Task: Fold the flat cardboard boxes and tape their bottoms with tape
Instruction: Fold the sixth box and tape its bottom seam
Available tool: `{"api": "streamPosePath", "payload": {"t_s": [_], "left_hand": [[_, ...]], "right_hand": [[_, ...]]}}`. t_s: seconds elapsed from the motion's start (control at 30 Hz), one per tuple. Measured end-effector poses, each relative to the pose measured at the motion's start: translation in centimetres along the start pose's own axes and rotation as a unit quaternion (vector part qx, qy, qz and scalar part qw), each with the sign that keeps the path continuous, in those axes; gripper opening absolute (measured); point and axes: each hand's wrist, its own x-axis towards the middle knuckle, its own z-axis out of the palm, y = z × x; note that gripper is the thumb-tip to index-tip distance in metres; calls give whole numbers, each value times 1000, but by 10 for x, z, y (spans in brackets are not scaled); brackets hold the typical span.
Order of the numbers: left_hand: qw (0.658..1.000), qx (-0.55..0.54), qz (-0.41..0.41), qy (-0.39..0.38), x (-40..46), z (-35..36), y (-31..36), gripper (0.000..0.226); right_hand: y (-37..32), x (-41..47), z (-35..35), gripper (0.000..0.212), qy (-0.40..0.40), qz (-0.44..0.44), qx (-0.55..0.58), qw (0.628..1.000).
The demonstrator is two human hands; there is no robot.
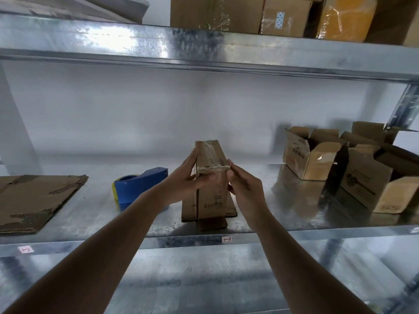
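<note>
Both hands clamp the taped box mid-shelf: left hand [186, 177] and right hand [243, 180] with fingers [235, 169] wrapped on the upended cardboard box [210, 177]. Uneven pressing risks wrinkled tape [209, 152] or a topple.

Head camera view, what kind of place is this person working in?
Probably a stockroom or packing area: galvanized metal shelving, a stack of flat cardboard, a blue tape dispenser and assembled boxes. Both hands hold a taped box.
</note>
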Motion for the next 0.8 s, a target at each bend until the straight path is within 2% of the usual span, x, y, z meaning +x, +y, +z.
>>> {"api": "streamPosePath", "payload": {"t_s": [0.07,0.13,0.37,0.57,0.67,0.8], "left_hand": [[1000,-18,5,-15,-3,-2,0,70],[1000,-18,-1,-22,-4,-3,-3,75],[999,-2,-37,-10,-6,3,0,72],[995,-70,-74,-10,-6,5,3,87],[995,-65,-75,-7,-5,6,1,76],[994,-84,-74,-20,-2,5,8,67]], "right_hand": [[-1,-4,-2,34,-8,16,41,999],[-3,-9,-2,35,-14,25,52,998],[-1,-4,9,29,57,29,-8,998],[-2,-2,8,26,77,51,5,996],[-5,-2,6,31,74,53,19,996],[-12,-4,13,43,54,7,21,998]]}}
